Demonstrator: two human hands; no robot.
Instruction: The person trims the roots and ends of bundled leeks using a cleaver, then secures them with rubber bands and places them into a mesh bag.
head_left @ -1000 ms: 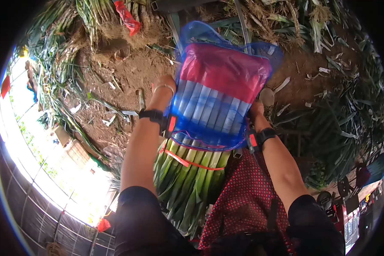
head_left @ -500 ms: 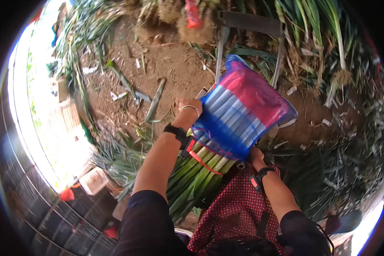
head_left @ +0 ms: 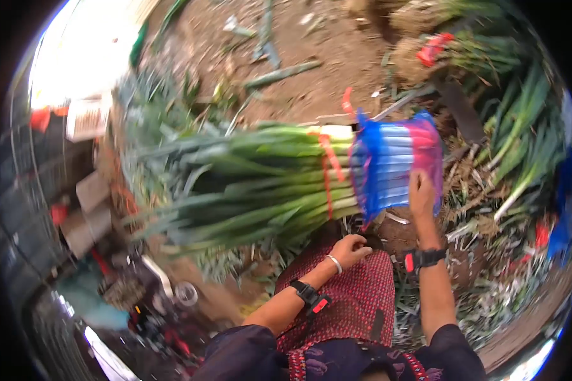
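A large bundle of green onions or leeks (head_left: 254, 171) lies sideways, leaves to the left, with red ties round its pale stalks. Its right end sits in a blue and pink bag (head_left: 391, 162). My right hand (head_left: 421, 193) is at the bag's lower right, fingers bent against it; whether they pinch the plastic is hard to tell. Below the bundle, over the red patterned apron (head_left: 356, 289), my left hand (head_left: 351, 251) is off the bag, its fingers loosely curled apart with nothing in them.
Loose leeks (head_left: 531, 133) and a rooty bunch with a red tie (head_left: 435, 49) lie at the upper right. A metal frame with a dark bar (head_left: 459, 111) stands behind the bag. A white basket (head_left: 89, 117) and brown boxes (head_left: 89, 213) are at the left.
The view has swung, and the bundle now lies crosswise with its leaves to the left. My left hand has left the bag's side; my right hand has moved onto its pink end.
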